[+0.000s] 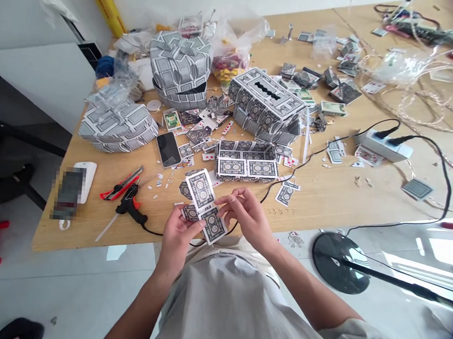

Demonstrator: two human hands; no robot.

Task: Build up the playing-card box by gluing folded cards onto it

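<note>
Playing cards (pixel 200 189) with patterned black-and-white backs, seemingly joined in a strip, are pinched by my left hand (pixel 177 234) over the table's front edge. My right hand (pixel 242 215) is at their right side, thumb and fingers bent close together; whether it grips the cards' edge is hard to make out. Just beyond the hands lies a small open box (pixel 246 166) built from the same kind of card. On the left are a black glue gun (pixel 131 206) and a red utility knife (pixel 122 183).
A lidded card box (pixel 269 102) with a slot and woven card baskets (pixel 179 66) stand farther back. A phone (pixel 169 149) lies near loose cards. The black cord (pixel 301 162) runs from a power strip (pixel 385 144) across the table. Coiled rope (pixel 435 102) is at right.
</note>
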